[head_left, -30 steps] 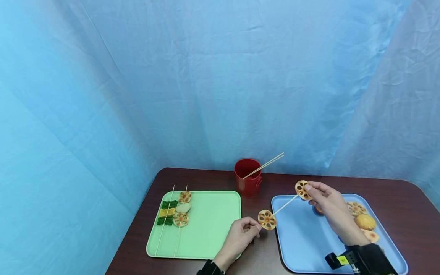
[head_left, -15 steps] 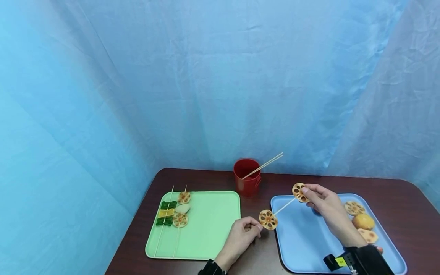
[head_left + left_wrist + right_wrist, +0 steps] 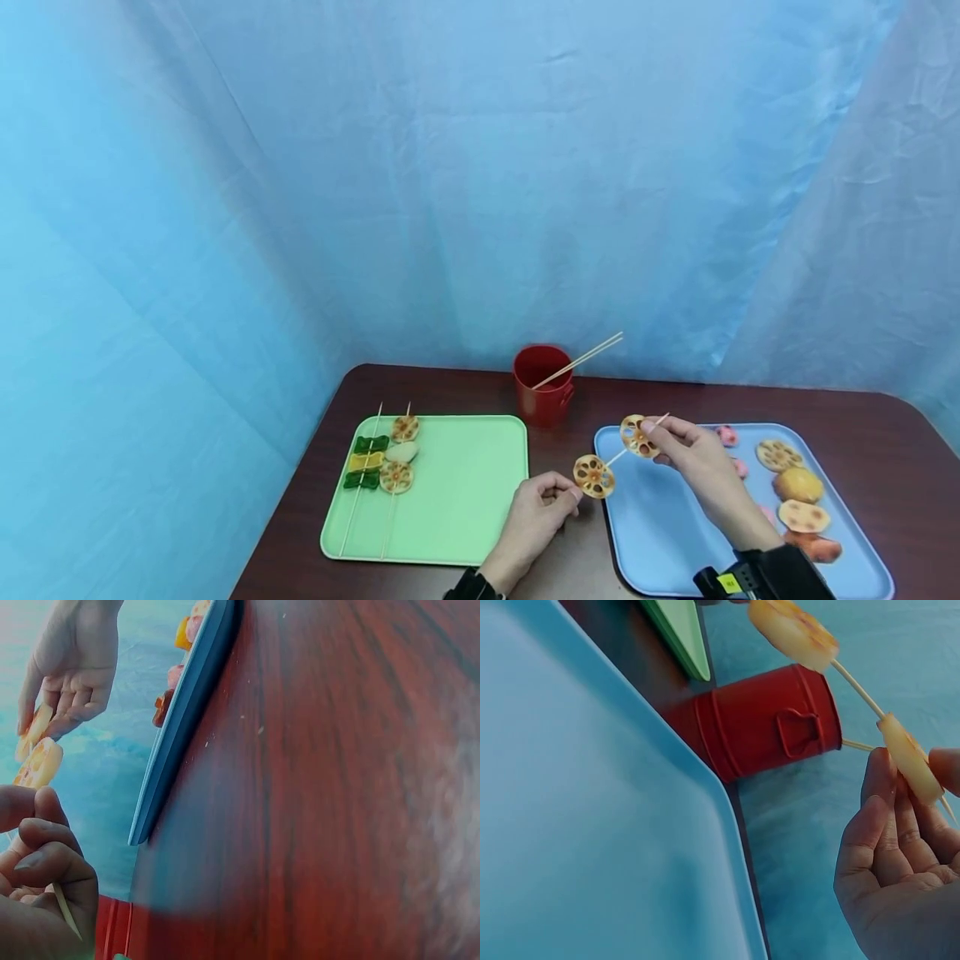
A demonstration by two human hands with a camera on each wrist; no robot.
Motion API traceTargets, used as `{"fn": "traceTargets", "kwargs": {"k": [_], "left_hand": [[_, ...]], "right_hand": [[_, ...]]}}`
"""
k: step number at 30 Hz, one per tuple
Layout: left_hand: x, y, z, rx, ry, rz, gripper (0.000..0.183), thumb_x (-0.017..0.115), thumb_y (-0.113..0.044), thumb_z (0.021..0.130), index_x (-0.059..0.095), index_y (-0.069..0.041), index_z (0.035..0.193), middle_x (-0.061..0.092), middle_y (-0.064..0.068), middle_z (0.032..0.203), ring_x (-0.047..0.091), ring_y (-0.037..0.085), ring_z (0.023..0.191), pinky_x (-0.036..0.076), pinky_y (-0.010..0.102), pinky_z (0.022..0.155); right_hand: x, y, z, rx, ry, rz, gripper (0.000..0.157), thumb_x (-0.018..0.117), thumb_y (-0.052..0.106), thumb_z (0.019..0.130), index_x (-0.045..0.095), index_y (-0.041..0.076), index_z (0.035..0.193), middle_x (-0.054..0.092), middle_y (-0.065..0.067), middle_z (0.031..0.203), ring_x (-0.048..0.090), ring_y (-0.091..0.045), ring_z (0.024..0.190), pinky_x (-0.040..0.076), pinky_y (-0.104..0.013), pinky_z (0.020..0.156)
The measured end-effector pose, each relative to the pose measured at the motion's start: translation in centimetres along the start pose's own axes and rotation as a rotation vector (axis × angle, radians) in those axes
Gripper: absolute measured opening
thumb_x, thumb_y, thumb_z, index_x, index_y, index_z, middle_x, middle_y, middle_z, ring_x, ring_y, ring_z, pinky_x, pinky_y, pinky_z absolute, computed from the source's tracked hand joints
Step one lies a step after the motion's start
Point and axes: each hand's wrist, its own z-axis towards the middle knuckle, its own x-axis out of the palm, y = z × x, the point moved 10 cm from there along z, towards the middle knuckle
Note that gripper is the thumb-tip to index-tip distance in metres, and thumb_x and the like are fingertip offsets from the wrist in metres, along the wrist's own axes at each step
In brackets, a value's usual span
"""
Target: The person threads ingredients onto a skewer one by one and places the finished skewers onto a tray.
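My left hand (image 3: 534, 518) grips a thin wooden skewer (image 3: 859, 688); in the left wrist view its lower end pokes out below the curled fingers. One lotus root slice (image 3: 593, 477) is threaded on it close to the left fingertips. Farther up the same stick, my right hand (image 3: 701, 471) pinches a second lotus root slice (image 3: 636, 435) between thumb and fingers. The skewer's tip sticks out past this slice. A short stretch of bare stick separates the two slices. Both hands are in the air, the right one above the blue tray (image 3: 652, 533).
On the blue tray's right side lie a lotus root slice (image 3: 779, 455), a yellow piece (image 3: 798, 484) and other food pieces. A green tray (image 3: 465, 492) at left bears two loaded skewers. Behind stands a red cup (image 3: 542, 404) with skewers in it.
My right hand has moved left and down, sliding the second slice along the skewer toward the first. The skewer tip now shows beyond it. The left hand has shifted slightly right.
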Motion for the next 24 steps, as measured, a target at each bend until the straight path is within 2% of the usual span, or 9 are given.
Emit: {"fn": "traceTargets", "kwargs": {"k": [6,10,18,24], "left_hand": [[0.1,0.0,0.0,-0.015,-0.008,0.004,0.016,0.072,-0.016,0.093,0.074,0.000,0.092,0.066,-0.004,0.069,0.049,0.008,0.056,0.040,0.020,0.051],[0.1,0.1,-0.1,-0.023,-0.008,0.010,0.015,0.072,-0.016,0.093,0.074,-0.002,0.091,0.066,-0.003,0.069,0.049,0.009,0.056,0.041,0.021,0.051],[0.2,0.0,0.1,-0.014,-0.007,0.015,0.014,0.072,-0.016,0.093,0.073,-0.002,0.091,0.066,-0.004,0.069,0.051,0.012,0.057,0.041,0.021,0.051],[0.2,0.0,-0.1,-0.004,-0.008,0.008,0.017,0.072,-0.016,0.093,0.073,0.001,0.092,0.066,-0.002,0.069,0.051,0.012,0.057,0.041,0.021,0.051]], "right_hand": [[1.0,-0.7,-0.3,0.054,0.002,-0.019,0.062,0.065,0.053,0.099,0.066,0.000,0.131,0.073,-0.002,0.106,0.064,-0.012,0.093,0.055,-0.035,0.086],[1.6,-1.1,-0.4,0.071,0.020,-0.035,0.059,0.065,0.052,0.099,0.067,0.000,0.128,0.073,-0.002,0.103,0.065,-0.013,0.092,0.054,-0.036,0.086],[2.8,-0.9,-0.7,0.015,0.051,0.013,0.050,0.065,0.039,0.102,0.067,-0.002,0.130,0.074,-0.006,0.108,0.067,-0.010,0.093,0.056,-0.030,0.083],[2.6,-1.1,-0.9,0.018,0.059,-0.047,0.055,0.064,0.046,0.102,0.066,0.000,0.132,0.072,-0.008,0.114,0.066,-0.012,0.098,0.056,-0.034,0.087]]}}
